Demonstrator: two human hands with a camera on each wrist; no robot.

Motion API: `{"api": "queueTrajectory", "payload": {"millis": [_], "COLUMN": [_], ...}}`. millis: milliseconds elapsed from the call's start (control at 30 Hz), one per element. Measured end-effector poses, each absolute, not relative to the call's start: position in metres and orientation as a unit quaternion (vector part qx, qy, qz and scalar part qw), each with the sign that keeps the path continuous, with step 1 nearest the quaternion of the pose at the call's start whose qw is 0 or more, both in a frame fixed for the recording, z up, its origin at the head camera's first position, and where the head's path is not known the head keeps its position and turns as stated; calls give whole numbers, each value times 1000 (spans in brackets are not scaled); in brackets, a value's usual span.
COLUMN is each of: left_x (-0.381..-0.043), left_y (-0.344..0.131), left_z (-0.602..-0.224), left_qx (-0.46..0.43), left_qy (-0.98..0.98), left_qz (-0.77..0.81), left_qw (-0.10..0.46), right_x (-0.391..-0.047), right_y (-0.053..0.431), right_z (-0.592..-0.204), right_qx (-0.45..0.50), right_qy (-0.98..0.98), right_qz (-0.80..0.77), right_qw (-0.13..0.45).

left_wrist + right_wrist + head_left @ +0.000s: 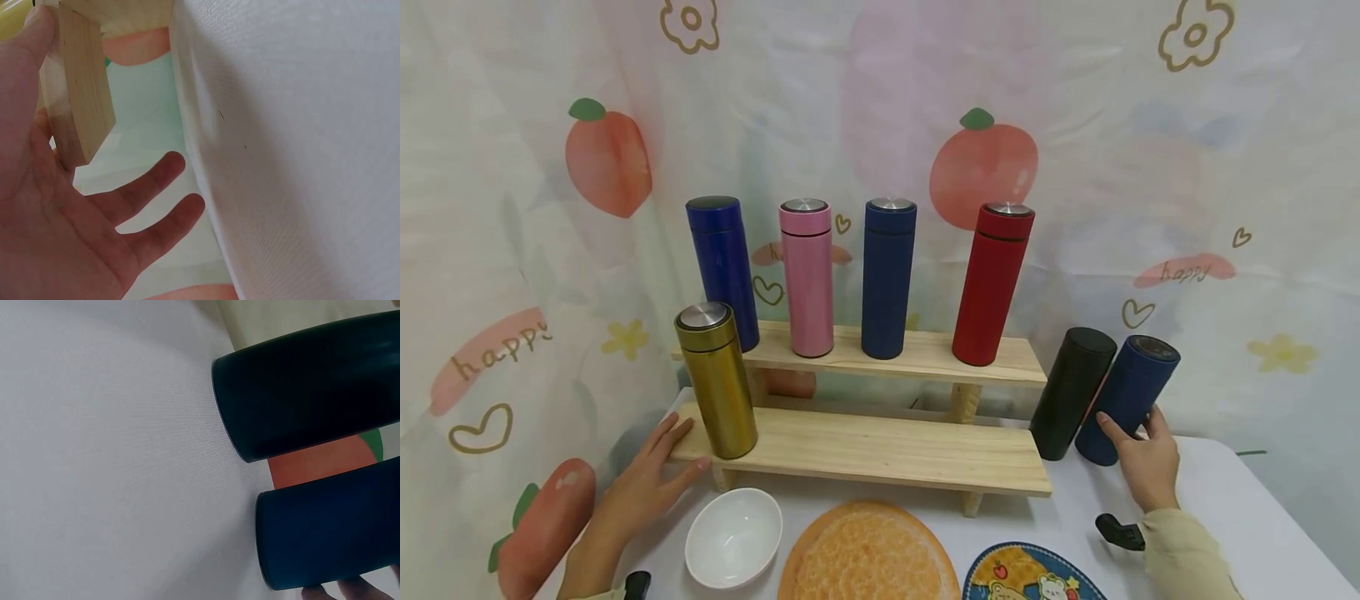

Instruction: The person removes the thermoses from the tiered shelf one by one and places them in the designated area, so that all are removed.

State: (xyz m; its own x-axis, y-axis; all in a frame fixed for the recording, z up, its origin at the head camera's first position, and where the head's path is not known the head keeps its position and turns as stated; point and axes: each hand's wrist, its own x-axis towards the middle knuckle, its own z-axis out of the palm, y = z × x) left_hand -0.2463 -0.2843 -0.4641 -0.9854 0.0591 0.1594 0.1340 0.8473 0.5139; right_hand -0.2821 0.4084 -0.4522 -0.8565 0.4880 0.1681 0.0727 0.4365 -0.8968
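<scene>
Right hand [1150, 468] grasps the blue bottle [1126, 398], which I see by camera beside the black bottle [1071, 396], right of the wooden rack [887, 448]; my left hand [643, 483] touches the rack's end, fingers spread loosely.

The gold bottle [722, 400] blocks the left of the lower shelf [887, 450], whose right is free.

Wooden shelf [887, 446] with five flasks [808, 292]
</scene>
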Motion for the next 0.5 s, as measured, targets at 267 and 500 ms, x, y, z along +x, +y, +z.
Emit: {"api": "queueTrajectory", "payload": {"millis": [267, 500], "left_x": [-245, -244], "left_y": [-283, -284], "left_z": [-462, -462], "left_qx": [-63, -58], "left_qy": [-954, -954], "left_qz": [-281, -282], "left_qw": [82, 81], "right_x": [-272, -259], "right_y": [408, 403], "right_z": [-444, -433], "right_qx": [-169, -160], "right_qy": [-846, -859], "right_qz": [480, 459], "right_qw": [160, 161]}}
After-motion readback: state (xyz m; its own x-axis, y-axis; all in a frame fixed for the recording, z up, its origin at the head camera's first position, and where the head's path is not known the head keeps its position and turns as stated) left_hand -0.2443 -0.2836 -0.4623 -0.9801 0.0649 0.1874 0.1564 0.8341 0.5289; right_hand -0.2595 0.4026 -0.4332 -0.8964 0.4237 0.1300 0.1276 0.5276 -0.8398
